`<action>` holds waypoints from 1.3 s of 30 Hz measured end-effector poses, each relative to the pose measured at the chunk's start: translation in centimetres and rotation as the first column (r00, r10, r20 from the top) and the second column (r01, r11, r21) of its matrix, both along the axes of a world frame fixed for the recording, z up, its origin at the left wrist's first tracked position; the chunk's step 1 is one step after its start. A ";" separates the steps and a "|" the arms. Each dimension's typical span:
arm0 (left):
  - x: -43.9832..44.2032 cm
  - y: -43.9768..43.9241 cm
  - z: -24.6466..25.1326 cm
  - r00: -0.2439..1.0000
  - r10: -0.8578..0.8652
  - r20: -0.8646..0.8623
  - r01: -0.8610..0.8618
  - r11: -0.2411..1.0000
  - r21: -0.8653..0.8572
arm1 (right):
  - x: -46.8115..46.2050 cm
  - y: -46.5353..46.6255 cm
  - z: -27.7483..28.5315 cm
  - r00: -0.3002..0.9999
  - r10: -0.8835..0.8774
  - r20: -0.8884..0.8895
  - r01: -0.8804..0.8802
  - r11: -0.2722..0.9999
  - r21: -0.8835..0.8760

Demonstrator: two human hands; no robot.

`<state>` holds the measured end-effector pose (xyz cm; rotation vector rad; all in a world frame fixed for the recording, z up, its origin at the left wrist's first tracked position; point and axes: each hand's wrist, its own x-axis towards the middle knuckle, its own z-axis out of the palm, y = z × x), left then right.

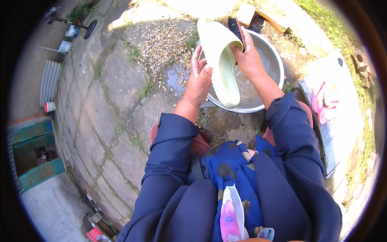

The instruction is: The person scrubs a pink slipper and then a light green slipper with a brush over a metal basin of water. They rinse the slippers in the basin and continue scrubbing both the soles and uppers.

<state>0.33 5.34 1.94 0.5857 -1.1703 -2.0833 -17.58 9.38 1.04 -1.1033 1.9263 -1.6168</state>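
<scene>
A pale green slide slipper (225, 63) is held up over the near left part of a metal basin (281, 65). My right hand (250, 62) grips the slipper at its strap, with the thumb inside the foot opening. A scrubbing brush (236, 29) with dark bristles and a reddish-brown back is also in that hand, behind the strap; part of it is hidden. My left hand (199, 75) is alongside the slipper's left edge, fingers apart; whether it touches the slipper is unclear. Cloudy water (249, 92) covers the basin's bottom.
Pink flip-flops (325, 104) rest on a stone slab (344, 133) at right. Small pale pieces (163, 48) are scattered on the paving left of the basin. A brick (245, 15) sits beyond it. Buckets (65, 47) and a pedestal fan (71, 22) are far left.
</scene>
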 end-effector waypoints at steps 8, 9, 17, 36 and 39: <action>0.2 -0.1 -0.4 0.970 -0.168 -0.177 0.228 0.883 0.410 | 0.5 -0.7 -3.3 0.988 0.125 -0.093 -0.127 0.992 -0.015; 0.3 -0.6 -0.6 0.983 -0.134 -0.127 0.175 0.896 0.408 | 0.1 -0.7 -4.1 0.993 0.088 -0.084 -0.089 0.996 -0.003; 1.6 -3.5 -2.2 0.998 0.056 0.005 -0.055 0.955 0.291 | -3.5 3.1 -14.3 0.917 0.307 -0.255 0.136 0.360 0.923; 0.6 -2.7 -1.1 0.861 -0.291 0.417 0.161 0.934 0.320 | 1.2 1.9 1.8 0.713 0.289 -0.639 -0.177 0.956 0.234; 0.3 -2.9 -1.5 0.923 -0.197 0.331 0.117 0.963 0.244 | 1.1 1.2 1.1 0.752 0.234 -0.616 -0.133 0.970 0.206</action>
